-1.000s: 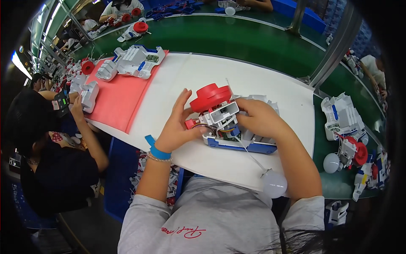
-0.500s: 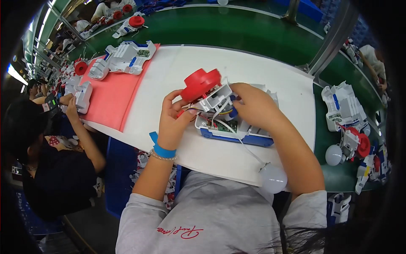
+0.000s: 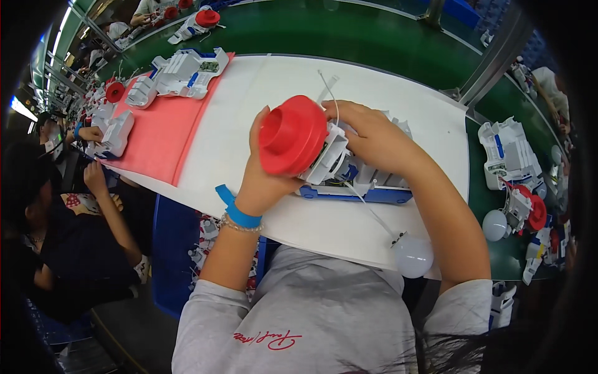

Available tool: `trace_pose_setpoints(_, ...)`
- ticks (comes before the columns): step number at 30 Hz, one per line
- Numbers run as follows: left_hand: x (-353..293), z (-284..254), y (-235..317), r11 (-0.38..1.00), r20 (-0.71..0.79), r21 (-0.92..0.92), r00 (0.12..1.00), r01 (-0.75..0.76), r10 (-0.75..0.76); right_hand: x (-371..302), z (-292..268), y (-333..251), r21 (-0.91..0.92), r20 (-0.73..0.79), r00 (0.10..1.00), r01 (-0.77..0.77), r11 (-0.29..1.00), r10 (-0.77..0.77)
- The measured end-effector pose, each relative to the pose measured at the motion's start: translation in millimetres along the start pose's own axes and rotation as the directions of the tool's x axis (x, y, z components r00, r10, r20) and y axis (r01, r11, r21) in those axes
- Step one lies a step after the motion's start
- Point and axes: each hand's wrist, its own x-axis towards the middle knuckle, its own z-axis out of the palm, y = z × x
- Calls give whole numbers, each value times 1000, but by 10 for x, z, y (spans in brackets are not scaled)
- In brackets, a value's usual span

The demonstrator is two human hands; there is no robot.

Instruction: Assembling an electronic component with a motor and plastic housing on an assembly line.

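Note:
A red stepped round part [image 3: 294,134] with a hollow collar is raised above the worktable, fixed to a white plastic bracket [image 3: 330,156] with wires. My left hand [image 3: 261,184] is closed around the red part from the left and below, some fingers hidden behind it. On the bracket's far right side, my right hand [image 3: 374,134] curls its fingers against it; the fingertips are partly hidden. Just below lies an open white-and-blue housing [image 3: 367,195], largely covered by hands and bracket. From it or the bracket, a white cable runs to a frosted globe [image 3: 413,255] at the table's near edge.
White sheeting [image 3: 230,137] covers the table, with a pink mat [image 3: 159,140] on the left bearing more housings [image 3: 190,71]. Beyond runs a green conveyor [image 3: 349,37]. Similar assemblies [image 3: 514,156] sit at right, near a metal post [image 3: 498,59]. A co-worker [image 3: 75,230] sits at left.
The red part has turned so its hollow collar faces left and toward me. My left hand has shifted its hold from the bracket and wires to the red part. A loose white wire now sticks up.

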Motion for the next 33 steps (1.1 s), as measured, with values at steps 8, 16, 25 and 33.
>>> trace_pose_setpoints(8, -22, 109, -46, 845, -255, 386, 838, -370, 483, 44, 21, -251, 332, -65, 959, -240, 912, 276)
trace_pose_setpoints(16, -127, 106, -11, 973, -196, 45, 953, -228, 233, 53, 16, -222, -398, -463, 859, 18, 917, -218)
trace_pose_setpoints(25, -75, 24, 69, 933, -309, -353, 950, -73, -43, 21, 77, -294, -95, -185, 974, -153, 984, 133)
trace_pose_setpoints(33, -168, 43, 97, 958, -316, -277, 933, 80, -170, 118, 250, -244, -263, 94, 981, -141, 955, 171)
